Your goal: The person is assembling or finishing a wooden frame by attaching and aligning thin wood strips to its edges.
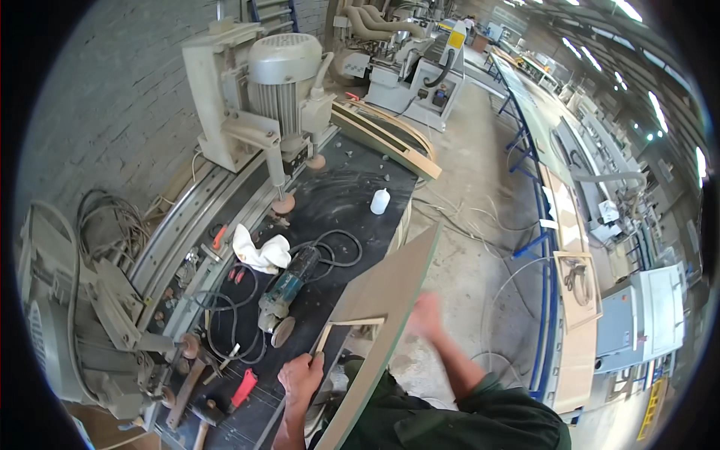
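Note:
A flat beige panel [386,279] with a greenish edge and a rectangular cut-out stands tilted in front of me, over the near edge of the black bench [341,176]. My left hand [302,375] is closed around the panel's left side, beside the cut-out. My right hand [426,315] is next to the panel's right edge, smeared by motion; its fingers cannot be made out, nor whether it touches the panel. Left of the panel, a teal angle grinder [291,283] with a round disc lies on the bench, its cable coiled around it.
A white cloth [260,250], a white bottle [380,201], a red-handled tool [244,387] and a hammer [208,411] lie on the bench. A motor unit [285,82] stands on rails behind. Cables [469,229] cross the floor. At right runs a long blue-framed table [541,247].

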`<move>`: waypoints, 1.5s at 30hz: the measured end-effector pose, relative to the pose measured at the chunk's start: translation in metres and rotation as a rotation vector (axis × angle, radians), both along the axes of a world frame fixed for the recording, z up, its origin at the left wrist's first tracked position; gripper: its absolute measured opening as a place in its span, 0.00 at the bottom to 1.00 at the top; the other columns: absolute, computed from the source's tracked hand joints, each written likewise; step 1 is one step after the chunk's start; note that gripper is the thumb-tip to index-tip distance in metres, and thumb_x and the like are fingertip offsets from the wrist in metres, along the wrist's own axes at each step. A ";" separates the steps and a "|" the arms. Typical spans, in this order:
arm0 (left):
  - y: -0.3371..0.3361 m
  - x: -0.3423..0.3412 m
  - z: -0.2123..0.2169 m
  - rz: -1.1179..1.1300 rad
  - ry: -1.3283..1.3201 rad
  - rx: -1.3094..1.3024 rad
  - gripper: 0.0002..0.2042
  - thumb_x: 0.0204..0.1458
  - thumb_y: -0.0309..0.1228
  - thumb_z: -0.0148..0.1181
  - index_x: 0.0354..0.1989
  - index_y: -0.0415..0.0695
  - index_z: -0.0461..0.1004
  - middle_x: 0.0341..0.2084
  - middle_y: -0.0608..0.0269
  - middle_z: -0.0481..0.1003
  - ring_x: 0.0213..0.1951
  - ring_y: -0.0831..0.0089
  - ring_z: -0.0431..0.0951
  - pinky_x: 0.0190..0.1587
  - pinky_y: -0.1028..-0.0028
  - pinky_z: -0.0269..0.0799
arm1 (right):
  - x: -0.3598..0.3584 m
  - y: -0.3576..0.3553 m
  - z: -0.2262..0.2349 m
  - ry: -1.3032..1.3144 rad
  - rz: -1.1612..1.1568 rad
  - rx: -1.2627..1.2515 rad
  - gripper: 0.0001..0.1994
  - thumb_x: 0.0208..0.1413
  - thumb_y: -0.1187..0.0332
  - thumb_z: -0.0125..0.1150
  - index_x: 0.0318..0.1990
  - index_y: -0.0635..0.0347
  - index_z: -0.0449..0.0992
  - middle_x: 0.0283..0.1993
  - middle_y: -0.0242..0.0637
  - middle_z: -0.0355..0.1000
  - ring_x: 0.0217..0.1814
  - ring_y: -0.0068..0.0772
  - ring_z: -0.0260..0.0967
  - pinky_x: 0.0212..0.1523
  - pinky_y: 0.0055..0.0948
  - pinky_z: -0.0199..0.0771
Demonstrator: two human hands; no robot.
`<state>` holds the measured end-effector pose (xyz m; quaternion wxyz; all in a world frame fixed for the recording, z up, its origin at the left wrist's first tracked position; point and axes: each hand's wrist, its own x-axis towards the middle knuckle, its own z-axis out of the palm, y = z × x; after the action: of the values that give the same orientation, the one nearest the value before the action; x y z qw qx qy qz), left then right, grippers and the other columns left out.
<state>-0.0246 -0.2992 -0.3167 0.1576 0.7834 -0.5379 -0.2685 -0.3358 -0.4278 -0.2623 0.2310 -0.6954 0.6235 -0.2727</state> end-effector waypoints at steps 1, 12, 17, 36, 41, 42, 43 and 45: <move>0.001 -0.001 0.004 0.008 0.007 -0.025 0.23 0.59 0.54 0.64 0.26 0.45 0.80 0.26 0.44 0.82 0.33 0.38 0.83 0.37 0.44 0.76 | -0.038 -0.018 0.033 0.026 -0.089 -0.174 0.11 0.57 0.68 0.60 0.41 0.62 0.85 0.38 0.53 0.83 0.40 0.58 0.82 0.40 0.44 0.82; 0.013 -0.017 -0.002 0.123 0.046 -0.090 0.18 0.56 0.46 0.64 0.27 0.42 0.82 0.27 0.46 0.82 0.38 0.45 0.84 0.39 0.47 0.81 | 0.171 -0.100 0.263 0.686 0.721 0.541 0.25 0.65 0.56 0.70 0.59 0.67 0.78 0.54 0.48 0.81 0.52 0.40 0.81 0.55 0.36 0.78; 0.016 -0.019 -0.002 0.284 0.136 -0.141 0.15 0.51 0.42 0.68 0.25 0.41 0.83 0.24 0.50 0.81 0.39 0.48 0.83 0.39 0.50 0.82 | 0.208 -0.135 0.078 1.195 1.247 0.838 0.43 0.61 0.35 0.62 0.74 0.61 0.70 0.77 0.54 0.66 0.80 0.49 0.63 0.73 0.49 0.68; 0.004 -0.014 0.002 0.310 0.189 -0.155 0.14 0.51 0.39 0.67 0.27 0.40 0.85 0.25 0.46 0.82 0.35 0.46 0.85 0.44 0.51 0.82 | 0.219 -0.095 -0.013 1.007 0.860 0.761 0.28 0.41 0.47 0.69 0.30 0.71 0.82 0.30 0.43 0.77 0.34 0.35 0.74 0.33 0.37 0.70; -0.002 -0.015 0.022 0.292 0.233 -0.164 0.09 0.49 0.34 0.66 0.30 0.41 0.87 0.27 0.46 0.84 0.38 0.47 0.86 0.47 0.53 0.82 | 0.225 -0.085 -0.011 1.052 0.848 0.701 0.26 0.39 0.49 0.68 0.29 0.71 0.82 0.29 0.44 0.77 0.33 0.35 0.74 0.31 0.38 0.69; -0.002 -0.018 0.021 0.288 0.234 -0.164 0.09 0.49 0.34 0.66 0.30 0.41 0.87 0.27 0.46 0.84 0.38 0.47 0.86 0.47 0.53 0.82 | 0.226 -0.086 -0.010 1.051 0.843 0.703 0.26 0.39 0.49 0.68 0.29 0.71 0.82 0.29 0.44 0.77 0.33 0.35 0.74 0.31 0.38 0.69; -0.001 -0.022 0.019 0.299 0.203 -0.161 0.09 0.49 0.34 0.66 0.29 0.41 0.86 0.27 0.46 0.83 0.38 0.47 0.86 0.46 0.52 0.81 | 0.226 -0.087 -0.009 1.038 0.837 0.751 0.25 0.40 0.50 0.69 0.29 0.70 0.83 0.29 0.43 0.77 0.33 0.34 0.74 0.32 0.38 0.69; 0.003 -0.024 0.012 0.305 0.166 -0.155 0.09 0.49 0.34 0.66 0.28 0.41 0.86 0.26 0.47 0.83 0.37 0.48 0.86 0.45 0.51 0.81 | 0.228 -0.089 -0.012 1.014 0.832 0.800 0.23 0.40 0.51 0.70 0.30 0.69 0.83 0.29 0.42 0.77 0.33 0.33 0.75 0.32 0.37 0.70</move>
<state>-0.0488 -0.2958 -0.3046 0.3003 0.8166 -0.4170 -0.2628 -0.1077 -0.5172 -0.2740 0.2344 -0.7762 0.3912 0.4353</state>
